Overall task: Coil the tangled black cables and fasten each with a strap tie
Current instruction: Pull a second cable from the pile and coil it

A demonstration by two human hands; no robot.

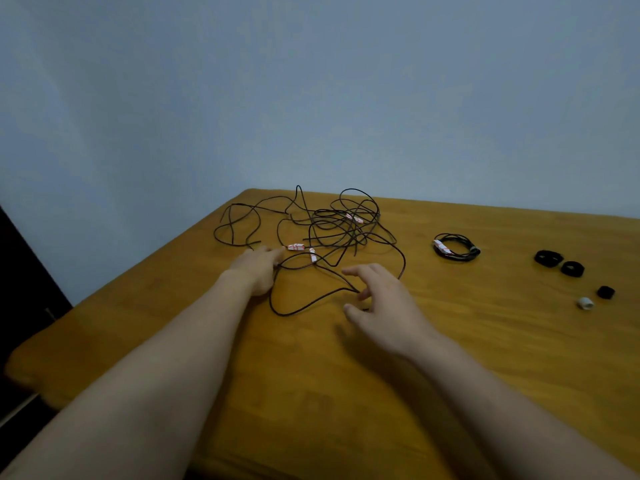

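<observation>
A tangle of thin black cables [332, 226] with white-and-red paper tags lies at the far middle of the wooden table [450, 341]. My left hand [258, 270] rests at the tangle's near left edge, fingers touching a strand beside a tag [296, 247]. My right hand [384, 299] hovers over a loose loop [294, 308], thumb and forefinger pinching the cable at its bend. One coiled, tagged cable [456, 247] lies apart to the right. Black strap ties [548, 258] [572, 268] [605, 292] sit further right.
A small white roll [585, 303] lies by the strap ties near the right edge. The table's left edge drops to a dark floor and dark furniture [20, 271]. A pale blue wall stands behind the table.
</observation>
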